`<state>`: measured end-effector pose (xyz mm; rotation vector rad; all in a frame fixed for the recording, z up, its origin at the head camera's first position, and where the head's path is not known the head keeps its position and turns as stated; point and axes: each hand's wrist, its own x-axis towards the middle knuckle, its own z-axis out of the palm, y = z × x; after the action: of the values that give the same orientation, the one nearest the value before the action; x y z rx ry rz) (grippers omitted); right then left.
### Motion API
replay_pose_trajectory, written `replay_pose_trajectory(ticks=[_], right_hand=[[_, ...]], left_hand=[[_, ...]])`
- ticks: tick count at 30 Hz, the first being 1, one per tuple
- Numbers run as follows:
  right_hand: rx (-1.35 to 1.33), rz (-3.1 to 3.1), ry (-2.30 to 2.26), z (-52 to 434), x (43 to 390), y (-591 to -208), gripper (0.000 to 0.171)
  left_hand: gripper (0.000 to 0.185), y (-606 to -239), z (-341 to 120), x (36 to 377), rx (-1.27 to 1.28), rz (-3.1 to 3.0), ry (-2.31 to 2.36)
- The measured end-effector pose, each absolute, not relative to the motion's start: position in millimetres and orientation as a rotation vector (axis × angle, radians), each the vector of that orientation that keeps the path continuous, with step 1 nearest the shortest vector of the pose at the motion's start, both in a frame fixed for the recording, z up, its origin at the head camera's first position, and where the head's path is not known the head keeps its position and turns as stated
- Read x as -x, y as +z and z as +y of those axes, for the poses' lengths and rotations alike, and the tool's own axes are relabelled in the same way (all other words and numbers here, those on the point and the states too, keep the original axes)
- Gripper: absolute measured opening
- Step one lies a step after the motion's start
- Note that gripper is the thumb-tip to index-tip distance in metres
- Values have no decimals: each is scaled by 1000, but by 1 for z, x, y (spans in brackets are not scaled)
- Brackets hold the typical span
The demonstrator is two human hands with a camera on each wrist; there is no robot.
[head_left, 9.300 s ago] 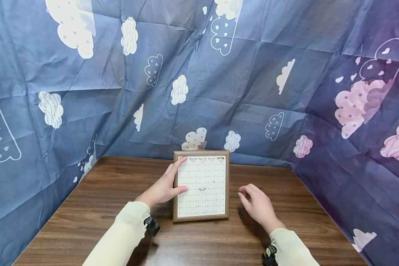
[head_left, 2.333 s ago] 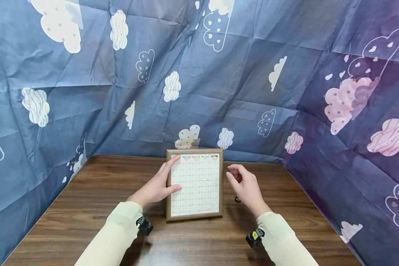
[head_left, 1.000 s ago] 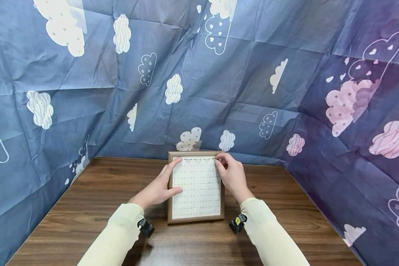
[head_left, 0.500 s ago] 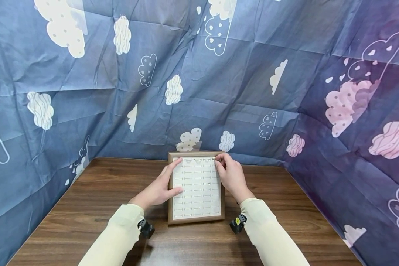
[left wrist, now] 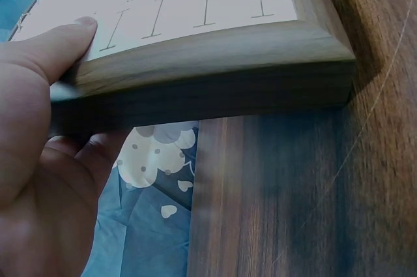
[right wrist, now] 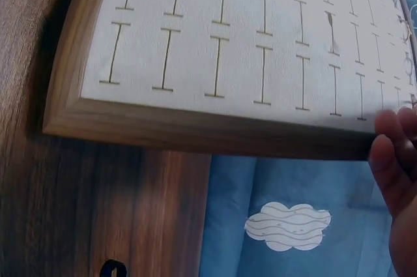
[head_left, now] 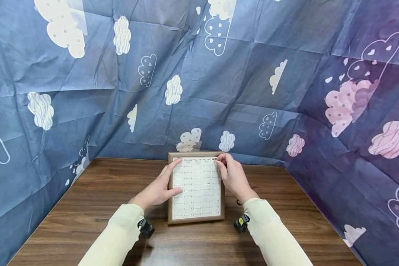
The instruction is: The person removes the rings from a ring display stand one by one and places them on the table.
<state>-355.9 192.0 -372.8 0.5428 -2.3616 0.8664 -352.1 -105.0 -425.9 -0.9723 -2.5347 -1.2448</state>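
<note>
A rectangular brown wooden frame (head_left: 196, 221) stands on the dark wood-grained table (head_left: 113, 183), in front of a blue cloth printed with pale clouds (head_left: 246, 77). Inside it lies a flat white panel (head_left: 197, 199) cut with rows of I-shaped slits (right wrist: 263, 75). Three thin metal rings (head_left: 197, 160) sit along the top row, and one slit right of centre gapes wider than its neighbours. The panel's upper left corner is partly covered by the left hand (head_left: 156, 188), its upper right corner by the right hand (head_left: 234, 177); the rings are too small for their detail to be made out. A small black ring-shaped object (head_left: 238, 202) on the table, at right, is partly hidden by the right arm and is cut off below in the right wrist view. The left hand spans and grips the frame's left side, thumb and index finger on the front, other fingers behind. The right hand is half curled, thumb and forefinger nearly together beside a gold-coloured sliver (head_left: 215, 159); whether they pinch it cannot be told.
</note>
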Motion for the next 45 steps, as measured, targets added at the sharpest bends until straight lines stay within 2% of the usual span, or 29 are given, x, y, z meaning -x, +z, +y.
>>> replay_pose_trajectory(ticks=[12, 20, 28, 45], right_hand=[[-552, -2347, 985, 203, 352, -369, 7], [-523, -2356, 909, 223, 340, -372, 7], [-545, -2354, 828, 245, 328, -381, 6], [-692, -2391, 606, 282, 313, -411, 15]], left_hand=[[102, -425, -105, 352, 984, -2531, -1254], [102, -424, -105, 353, 993, -2529, -1252], [103, -426, -106, 353, 983, -2540, -1233], [104, -424, -106, 353, 969, -2551, -1248]])
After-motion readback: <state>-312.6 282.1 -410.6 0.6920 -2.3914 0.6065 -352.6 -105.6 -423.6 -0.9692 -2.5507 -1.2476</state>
